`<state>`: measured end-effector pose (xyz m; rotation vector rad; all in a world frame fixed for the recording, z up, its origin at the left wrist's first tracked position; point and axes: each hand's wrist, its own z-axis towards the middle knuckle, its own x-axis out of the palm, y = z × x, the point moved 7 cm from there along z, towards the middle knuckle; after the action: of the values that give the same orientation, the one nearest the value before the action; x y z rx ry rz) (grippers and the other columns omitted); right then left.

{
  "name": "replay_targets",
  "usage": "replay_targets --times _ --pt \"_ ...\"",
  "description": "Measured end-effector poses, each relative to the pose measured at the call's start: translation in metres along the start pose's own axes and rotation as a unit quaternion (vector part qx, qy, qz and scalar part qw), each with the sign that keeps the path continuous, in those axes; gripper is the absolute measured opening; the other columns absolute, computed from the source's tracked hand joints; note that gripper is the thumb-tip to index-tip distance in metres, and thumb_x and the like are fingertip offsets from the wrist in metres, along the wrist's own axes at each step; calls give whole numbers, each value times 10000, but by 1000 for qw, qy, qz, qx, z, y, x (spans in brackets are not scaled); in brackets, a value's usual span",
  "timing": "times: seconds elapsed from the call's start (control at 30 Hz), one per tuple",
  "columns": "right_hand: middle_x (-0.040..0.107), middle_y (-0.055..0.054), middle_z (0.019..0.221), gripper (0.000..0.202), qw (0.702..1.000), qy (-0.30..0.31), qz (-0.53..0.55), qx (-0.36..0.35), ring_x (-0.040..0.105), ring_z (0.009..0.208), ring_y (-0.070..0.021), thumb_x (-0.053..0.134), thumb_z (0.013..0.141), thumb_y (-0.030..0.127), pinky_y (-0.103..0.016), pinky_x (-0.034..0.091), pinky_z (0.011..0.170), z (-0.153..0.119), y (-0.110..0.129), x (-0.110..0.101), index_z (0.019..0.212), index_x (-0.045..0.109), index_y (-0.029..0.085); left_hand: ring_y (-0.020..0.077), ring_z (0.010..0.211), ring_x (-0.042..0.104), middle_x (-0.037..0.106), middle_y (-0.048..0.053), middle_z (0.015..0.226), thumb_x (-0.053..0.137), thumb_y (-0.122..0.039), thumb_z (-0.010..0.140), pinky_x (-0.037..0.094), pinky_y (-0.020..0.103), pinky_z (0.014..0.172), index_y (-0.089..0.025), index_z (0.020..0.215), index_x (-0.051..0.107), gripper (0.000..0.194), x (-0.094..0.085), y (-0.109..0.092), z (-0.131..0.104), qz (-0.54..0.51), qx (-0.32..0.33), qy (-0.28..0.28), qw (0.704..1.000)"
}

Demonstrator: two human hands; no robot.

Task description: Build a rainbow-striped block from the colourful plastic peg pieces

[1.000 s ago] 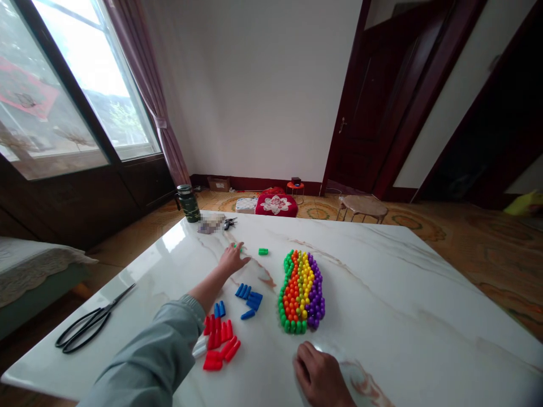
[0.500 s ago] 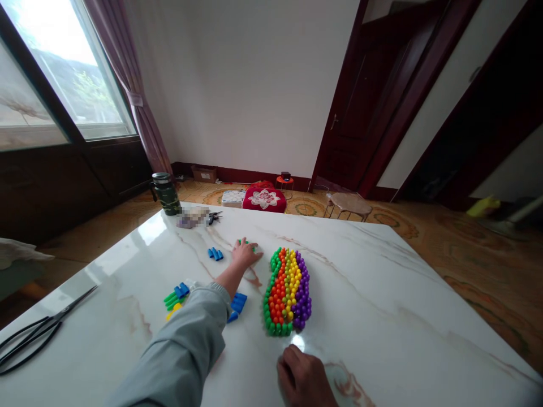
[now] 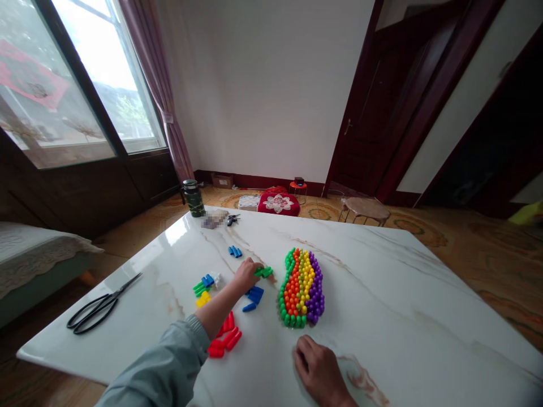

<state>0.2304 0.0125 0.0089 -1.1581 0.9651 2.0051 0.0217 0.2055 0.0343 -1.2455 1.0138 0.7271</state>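
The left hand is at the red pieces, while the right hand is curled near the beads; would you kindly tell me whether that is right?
Not quite: the left hand is at the green pieces, not the red pieces, as the head view shows. The right hand is curled near the beads, as you say.

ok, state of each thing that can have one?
Left bare hand, fingers at bright green plastic tubes
Right bare hand, loosely curled
Black-handled metal scissors, lying flat, blades shut
Dark green patterned bottle, upright, lid on
Striped multicoloured bead slab, beads packed close
Red plastic tubes, lying on their sides
Purple fabric curtain, tied back
Dark red wooden door, unclear if shut
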Motion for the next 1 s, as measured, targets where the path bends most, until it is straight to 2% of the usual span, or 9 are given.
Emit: replay_targets --times 0.27,0.37,0.47,0.6,0.7,0.83,0.9,1.0 --pt "578 14 724 140 1000 -9 -8 3 592 630 -127 436 897 168 -260 310 582 1 0 0 774 487 211 275 951 617 607 102 1037 674 -75 541 469 361 850 -172 1004 651 474 -14 28 -23 -57 -87 -10 995" --pt "577 13 726 144 1000 -6 -7 6 595 636 -129 431 897 162 -264 311 591 1 0 1 774 489 209 294 985 609 611 104 1013 705 -70 492 461 382 887 -151 925 651 444 -21 27 -26 -117 -92 -32 988" --pt "582 12 735 142 1000 -4 -1 13 596 647 -129 433 892 159 -265 310 597 1 0 1 776 496 209 266 964 622 630 87 973 733 -135 543 475 382 890 -150 974 630 443 -25 16 -23 -209 -75 -45 974" --pt "591 12 739 138 1000 -1 7 21 596 649 -126 442 885 158 -263 308 597 2 0 -1 772 504 208 199 839 674 668 100 968 668 -359 750 538 334 780 -147 1100 564 422 -11 -10 -20 -360 -41 -18 932" --pt "596 11 748 130 1000 4 8 28 599 658 -127 448 879 156 -263 310 600 3 -1 -1 777 509 207 194 862 684 678 127 1003 593 -440 824 548 303 741 -144 1123 533 425 6 -29 -22 -424 -23 -1 905" --pt "597 9 757 131 999 14 10 33 600 668 -129 448 884 158 -262 315 605 2 -3 2 778 506 209 174 820 670 680 80 929 679 -297 742 529 261 677 -149 1070 536 388 27 -40 -20 -409 -19 -21 912" --pt "596 8 761 131 999 18 12 33 600 669 -129 447 888 160 -261 316 605 1 -3 3 782 507 209 155 786 646 669 52 905 721 -165 647 512 257 698 -151 1023 554 412 33 -41 -15 -376 -19 -41 926" --pt "593 8 762 130 999 21 18 32 600 670 -128 444 889 160 -260 315 604 1 -3 4 787 508 208 130 742 606 659 19 910 686 -26 568 488 269 743 -170 994 582 462 36 -40 -3 -318 -20 -65 946"
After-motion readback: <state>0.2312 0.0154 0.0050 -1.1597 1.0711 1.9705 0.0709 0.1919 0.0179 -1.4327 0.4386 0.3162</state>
